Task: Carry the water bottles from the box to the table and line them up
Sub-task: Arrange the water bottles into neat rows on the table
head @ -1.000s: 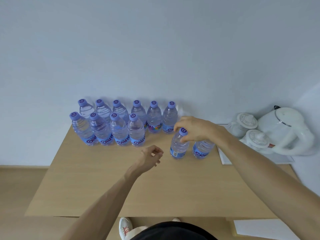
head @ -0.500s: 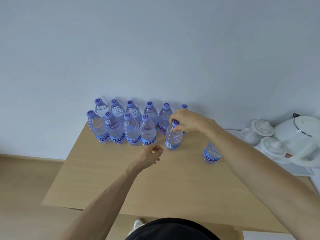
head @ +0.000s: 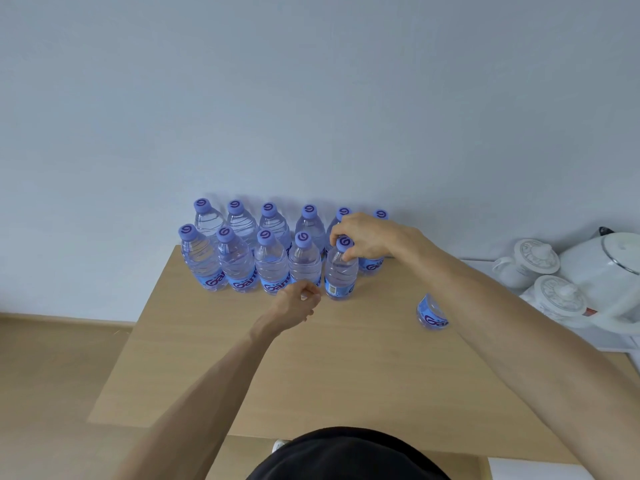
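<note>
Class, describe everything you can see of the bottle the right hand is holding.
The held bottle is clear ribbed plastic with a purple cap bearing a swirl mark and a blue label showing a barcode. It stands upright on the wooden table, fifth at the right end of the front row, close beside its neighbour. The right hand grips its neck and cap from above.

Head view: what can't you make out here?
- Lone bottle: top hidden by the right forearm.
- Back-row far-right bottle: mostly behind the right hand; only cap and label show.
- Box: out of frame.
- Kettle: cut off by the right edge.
- Left hand: fingers curled; it seems to hold nothing, but the palm faces away.
- Label on held bottle: print too small.
</note>
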